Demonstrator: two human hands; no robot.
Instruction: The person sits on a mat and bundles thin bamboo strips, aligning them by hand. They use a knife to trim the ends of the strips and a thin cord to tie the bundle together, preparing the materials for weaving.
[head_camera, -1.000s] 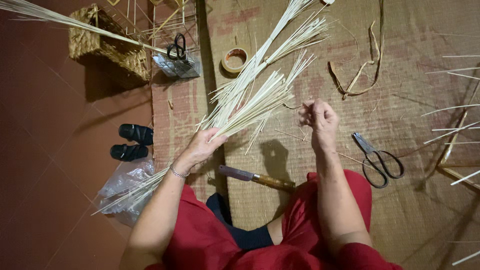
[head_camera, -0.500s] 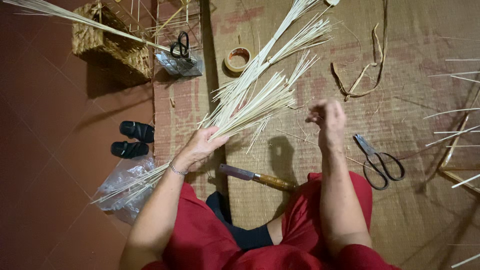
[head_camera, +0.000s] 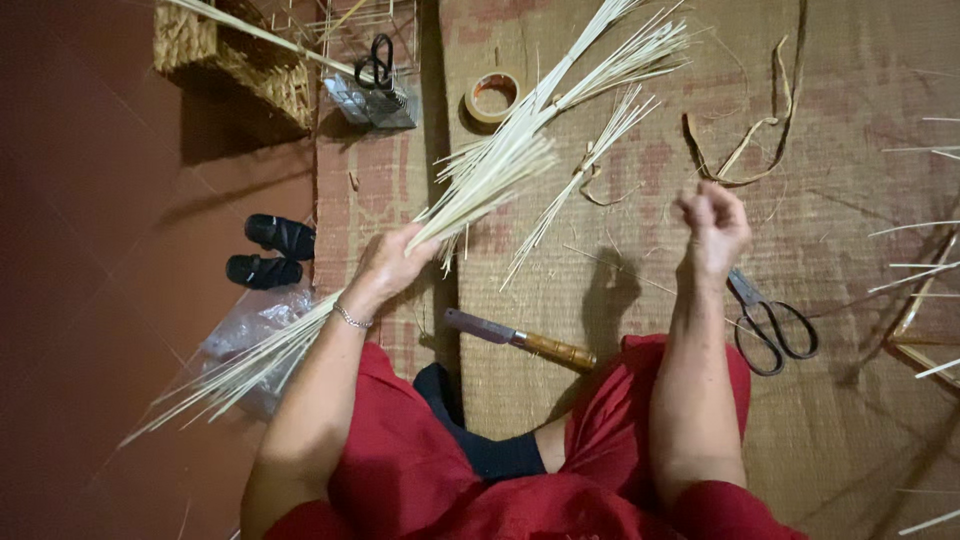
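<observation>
My left hand (head_camera: 390, 265) grips a thick bundle of pale thin sticks (head_camera: 500, 170) around its middle. The bundle slants from lower left to upper right over the woven mat (head_camera: 850, 420). A smaller group of loose sticks (head_camera: 585, 185) lies on the mat just right of the bundle. Raised above the mat and apart from the bundle, my right hand (head_camera: 712, 225) has its fingers pinched together, and I see nothing in it. I sit in red clothes at the mat's near edge.
A wooden-handled knife (head_camera: 520, 340) lies by my knees, and black scissors (head_camera: 765, 320) lie right of my right arm. A tape roll (head_camera: 493, 97), brown strips (head_camera: 750, 140), a woven basket (head_camera: 240, 60), black sandals (head_camera: 270, 250) and a plastic bag (head_camera: 250, 330) surround me.
My right hand has moved right, away from the bundle, and some sticks now lie apart on the mat. The left hand keeps its grip on the bundle.
</observation>
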